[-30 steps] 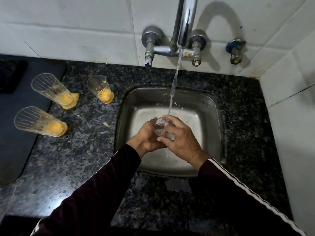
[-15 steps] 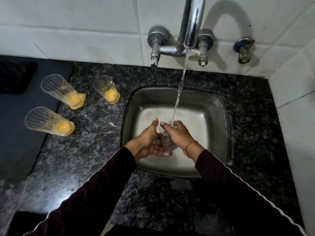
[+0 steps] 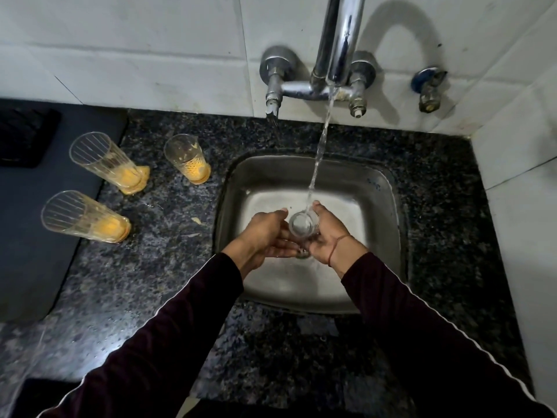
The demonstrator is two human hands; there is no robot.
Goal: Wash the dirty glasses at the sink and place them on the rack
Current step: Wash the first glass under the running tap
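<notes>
A clear glass (image 3: pixel 302 223) stands upright, mouth up, over the steel sink (image 3: pixel 379 206), held between my left hand (image 3: pixel 265 236) and my right hand (image 3: pixel 327 233). Water from the tap (image 3: pixel 337 49) runs straight into it. Three dirty glasses with orange residue stand on the dark granite counter left of the sink: a short glass (image 3: pixel 187 158) nearest the sink, a tall ribbed glass (image 3: pixel 105 159) behind, and another tall ribbed glass (image 3: pixel 81 217) in front.
A dark mat (image 3: pixel 36 236) covers the counter at far left, with a black object (image 3: pixel 24 137) at its back. A small valve (image 3: pixel 428 86) sticks out of the tiled wall to the right of the tap. White tiled walls close the back and right.
The glass has turned from tilted between my hands to upright with its mouth under the stream. My hands have shifted to its two sides.
</notes>
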